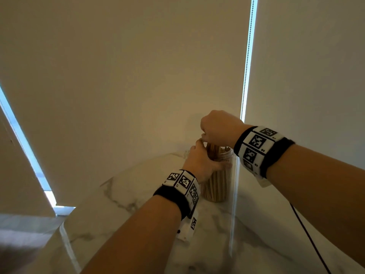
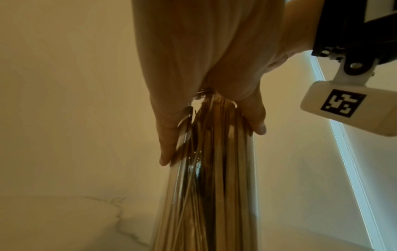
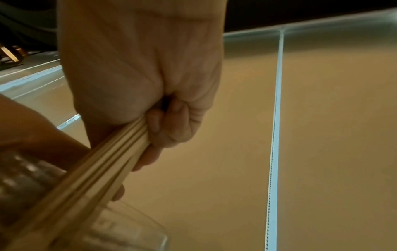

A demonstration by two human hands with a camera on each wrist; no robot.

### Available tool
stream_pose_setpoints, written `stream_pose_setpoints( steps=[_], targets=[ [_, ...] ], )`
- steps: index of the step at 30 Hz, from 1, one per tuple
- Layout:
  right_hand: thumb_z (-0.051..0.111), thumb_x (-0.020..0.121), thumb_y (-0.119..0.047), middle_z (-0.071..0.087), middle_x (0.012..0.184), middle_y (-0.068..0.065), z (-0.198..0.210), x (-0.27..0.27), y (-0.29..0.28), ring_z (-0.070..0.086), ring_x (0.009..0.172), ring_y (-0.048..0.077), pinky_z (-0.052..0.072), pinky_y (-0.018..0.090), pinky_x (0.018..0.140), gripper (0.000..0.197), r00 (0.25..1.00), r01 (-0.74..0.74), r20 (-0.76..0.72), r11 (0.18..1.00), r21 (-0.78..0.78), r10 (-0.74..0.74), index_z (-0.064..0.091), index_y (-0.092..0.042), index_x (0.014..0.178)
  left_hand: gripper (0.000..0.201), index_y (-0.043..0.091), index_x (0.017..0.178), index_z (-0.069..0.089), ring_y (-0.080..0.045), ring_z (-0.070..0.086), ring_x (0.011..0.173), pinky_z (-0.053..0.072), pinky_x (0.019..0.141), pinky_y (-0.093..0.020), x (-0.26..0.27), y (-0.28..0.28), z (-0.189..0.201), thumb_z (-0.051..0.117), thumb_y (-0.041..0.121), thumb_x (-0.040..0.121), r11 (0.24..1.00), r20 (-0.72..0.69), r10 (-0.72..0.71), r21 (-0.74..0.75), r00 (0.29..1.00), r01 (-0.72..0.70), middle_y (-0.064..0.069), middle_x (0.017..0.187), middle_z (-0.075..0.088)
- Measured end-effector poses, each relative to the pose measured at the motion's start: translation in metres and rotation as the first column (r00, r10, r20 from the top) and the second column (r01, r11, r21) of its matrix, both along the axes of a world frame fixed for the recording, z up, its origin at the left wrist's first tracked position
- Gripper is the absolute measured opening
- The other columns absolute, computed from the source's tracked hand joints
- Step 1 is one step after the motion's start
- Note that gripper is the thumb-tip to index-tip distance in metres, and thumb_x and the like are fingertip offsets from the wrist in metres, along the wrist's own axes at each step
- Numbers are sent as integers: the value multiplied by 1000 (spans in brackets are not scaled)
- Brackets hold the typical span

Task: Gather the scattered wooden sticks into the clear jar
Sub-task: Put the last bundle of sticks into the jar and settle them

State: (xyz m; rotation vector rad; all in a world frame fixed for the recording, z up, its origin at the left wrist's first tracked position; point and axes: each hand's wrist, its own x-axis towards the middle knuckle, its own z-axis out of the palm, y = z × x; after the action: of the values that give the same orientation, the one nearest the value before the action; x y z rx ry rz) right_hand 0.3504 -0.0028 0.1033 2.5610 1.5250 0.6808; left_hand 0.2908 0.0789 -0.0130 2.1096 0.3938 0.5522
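A clear jar [image 1: 219, 184] packed with upright wooden sticks stands on the marble table [image 1: 138, 214] near the far corner. My left hand [image 1: 201, 165] grips the jar just below its rim, thumb on one side and fingers on the other, as the left wrist view shows around the jar [image 2: 210, 169]. My right hand [image 1: 219, 127] hovers over the jar's mouth and holds a bundle of wooden sticks [image 3: 103, 169] in its curled fingers; the bundle slants down into the jar's mouth [image 3: 103, 229]. Stick tops [image 1: 214, 150] poke out under the right hand.
Beige roller blinds [image 1: 138, 66] close off the corner behind the table, with a bead chain [image 1: 245, 72] hanging in the bright gap. A thin dark cable [image 1: 310, 238] runs across the table at the right. The table's left edge [image 1: 65, 234] drops to the floor.
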Motion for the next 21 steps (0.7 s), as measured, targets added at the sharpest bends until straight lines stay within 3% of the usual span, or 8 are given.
stream_pose_setpoints(
  steps=[2, 5, 8, 11, 13, 16, 19, 21],
  targets=[
    [59, 91, -30, 59, 76, 0, -2, 4, -2, 59, 70, 18, 52, 30, 61, 18, 993, -13, -118, 997, 79, 22, 61, -15, 82, 128, 30, 146, 32, -20, 60, 120, 56, 99, -44, 0, 0, 0, 87, 72, 38, 1000, 0, -2, -5, 1000, 2, 2, 131, 57],
    [65, 88, -30, 58, 81, 0, -8, 11, -12, 56, 69, 17, 44, 26, 54, 19, 949, 15, -308, 962, 272, 72, 54, -17, 96, 139, 28, 156, 21, -21, 55, 128, 53, 104, -45, 0, -1, 1, 86, 70, 41, 1000, -12, -12, 8, 1000, 12, -1, 142, 52],
    [66, 85, -27, 59, 87, 0, -14, 12, -20, 59, 72, 18, 49, 30, 57, 24, 833, 93, -531, 907, 412, 156, 51, -18, 102, 137, 25, 159, 17, -22, 51, 133, 50, 108, -46, 0, 0, 0, 89, 64, 49, 1000, -9, -11, 19, 1000, 11, -4, 149, 46],
    [55, 88, -14, 58, 89, -1, -6, 8, -26, 53, 74, 14, 44, 27, 61, 17, 702, 134, -701, 942, 307, 129, 57, -18, 105, 132, 26, 159, 17, -24, 51, 133, 50, 107, -46, 1, 1, -1, 91, 60, 54, 1000, -4, -16, 26, 1000, 16, -5, 149, 46],
    [48, 88, -7, 59, 93, 1, 1, 8, -28, 55, 79, 16, 49, 31, 66, 23, 668, 96, -739, 973, 211, 94, 60, -17, 105, 135, 27, 158, 18, -24, 53, 131, 51, 106, -46, 1, 1, -1, 88, 64, 49, 1000, 0, -17, 23, 1000, 17, -5, 147, 48],
    [48, 92, -8, 62, 100, 0, 6, 10, -27, 60, 89, 18, 53, 34, 78, 22, 785, 40, -618, 993, 109, 37, 61, -17, 108, 139, 30, 156, 21, -22, 56, 127, 53, 104, -45, 1, 1, -2, 84, 70, 39, 1000, 10, -22, 3, 1000, 22, -2, 142, 52],
    [58, 95, -27, 63, 95, -2, 2, 7, -22, 61, 87, 18, 51, 29, 72, 7, 906, -3, -420, 994, 105, 47, 60, -20, 98, 127, 28, 146, 33, -18, 59, 122, 55, 101, -44, 2, 2, -4, 86, 68, 39, 1000, 47, -22, -19, 999, 22, 3, 134, 56],
    [60, 94, -41, 61, 88, -3, -2, 4, -19, 60, 80, 17, 49, 28, 68, 20, 943, -20, -330, 995, 96, 50, 58, -21, 92, 121, 26, 142, 36, -17, 58, 121, 55, 102, -43, 3, 2, -4, 87, 67, 40, 999, 52, -20, -24, 998, 21, 5, 131, 56]
  ],
)
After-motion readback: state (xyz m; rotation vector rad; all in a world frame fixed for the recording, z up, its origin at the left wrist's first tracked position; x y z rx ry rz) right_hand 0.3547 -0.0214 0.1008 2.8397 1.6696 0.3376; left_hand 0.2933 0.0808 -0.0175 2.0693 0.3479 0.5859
